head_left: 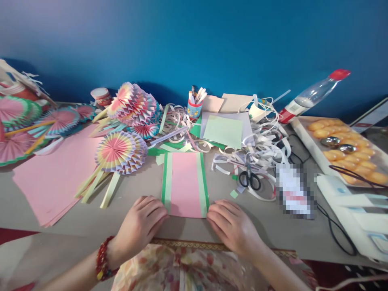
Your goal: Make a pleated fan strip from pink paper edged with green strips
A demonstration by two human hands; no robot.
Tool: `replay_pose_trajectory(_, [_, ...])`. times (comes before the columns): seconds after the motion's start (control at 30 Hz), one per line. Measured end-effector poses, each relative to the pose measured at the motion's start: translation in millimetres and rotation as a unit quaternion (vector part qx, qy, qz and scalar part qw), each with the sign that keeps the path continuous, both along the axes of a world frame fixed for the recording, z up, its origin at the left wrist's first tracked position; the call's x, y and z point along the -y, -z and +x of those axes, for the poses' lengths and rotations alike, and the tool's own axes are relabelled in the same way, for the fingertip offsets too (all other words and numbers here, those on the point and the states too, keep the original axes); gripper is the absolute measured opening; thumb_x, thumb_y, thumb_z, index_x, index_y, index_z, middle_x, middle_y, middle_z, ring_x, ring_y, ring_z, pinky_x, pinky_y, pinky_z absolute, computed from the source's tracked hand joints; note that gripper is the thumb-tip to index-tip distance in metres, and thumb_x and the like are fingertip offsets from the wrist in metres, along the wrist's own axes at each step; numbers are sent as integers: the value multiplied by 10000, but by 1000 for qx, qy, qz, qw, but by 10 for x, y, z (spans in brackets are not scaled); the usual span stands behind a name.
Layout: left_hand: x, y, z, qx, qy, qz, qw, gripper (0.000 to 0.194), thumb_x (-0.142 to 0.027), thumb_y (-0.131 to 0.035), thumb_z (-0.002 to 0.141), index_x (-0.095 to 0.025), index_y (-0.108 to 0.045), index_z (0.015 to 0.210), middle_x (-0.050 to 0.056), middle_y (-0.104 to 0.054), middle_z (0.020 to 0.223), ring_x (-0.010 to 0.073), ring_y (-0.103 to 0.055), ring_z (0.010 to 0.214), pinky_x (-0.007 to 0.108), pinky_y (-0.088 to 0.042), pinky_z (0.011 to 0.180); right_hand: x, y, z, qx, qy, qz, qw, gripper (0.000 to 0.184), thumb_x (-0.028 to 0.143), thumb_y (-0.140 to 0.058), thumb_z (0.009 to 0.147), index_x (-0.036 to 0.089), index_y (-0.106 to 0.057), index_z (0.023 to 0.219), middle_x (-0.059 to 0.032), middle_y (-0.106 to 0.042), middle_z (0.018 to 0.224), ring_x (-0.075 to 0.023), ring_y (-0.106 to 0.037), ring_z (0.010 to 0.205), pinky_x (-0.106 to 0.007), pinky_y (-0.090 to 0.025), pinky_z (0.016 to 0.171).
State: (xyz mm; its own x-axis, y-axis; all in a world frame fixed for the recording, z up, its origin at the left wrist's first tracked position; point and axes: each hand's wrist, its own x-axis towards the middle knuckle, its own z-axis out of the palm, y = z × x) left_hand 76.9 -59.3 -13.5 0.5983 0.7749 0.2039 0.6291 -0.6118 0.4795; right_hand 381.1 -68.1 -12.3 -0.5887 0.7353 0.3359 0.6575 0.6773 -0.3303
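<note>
A pink sheet of paper (185,182) with light and dark green strips down both long sides lies flat on the table before me. My left hand (147,218) is closed at its near left corner, fingers together and curled. At the near right corner my right hand (227,224) grips the sheet in the same way. Both thumbs are hidden. Beyond the sheet's far edge are a light green sheet (223,131) and scattered paper strips. A pair of black-handled scissors (249,180) rests to the right, among white paper offcuts (266,149).
Pleated paper fans (117,151) and a stack of pink paper (57,173) are on the left. A cup of pens (194,108) stands at the back. On the right are a tilted plastic bottle (315,97), a tray of yellow-orange pieces (348,149) and a white device (348,218).
</note>
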Motion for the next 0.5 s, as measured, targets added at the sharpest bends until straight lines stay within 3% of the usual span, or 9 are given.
replay_pose_trajectory(0.17, [19, 0, 3, 22, -13, -7, 1000, 128, -183, -479, 997, -199, -603, 971, 51, -646, 952, 195, -569, 910, 356, -420, 837, -7, -2, -14, -5, -4, 12, 1000, 104, 198, -535, 945, 185, -637, 932, -58, -680, 907, -193, -600, 885, -369, -477, 909])
replay_pose_trajectory(0.27, [24, -16, 8, 26, -18, -1, 1000, 135, -190, -475, 997, -195, -605, 958, 50, -647, 939, 191, -573, 906, 353, -425, 847, -22, -5, -17, -8, -8, 16, 1000, 108, 155, -541, 934, 193, -642, 924, -40, -679, 893, -176, -612, 870, -371, -461, 957])
replay_pose_trajectory(0.5, [-1, -44, 9, 8, -36, -22, 999, 167, -214, -472, 1001, -201, -615, 916, 43, -636, 899, 183, -566, 856, 342, -420, 816, -42, -69, -33, -35, 22, -49, 998, 167, 141, -517, 947, 225, -638, 868, -24, -659, 862, -169, -601, 859, -368, -459, 948])
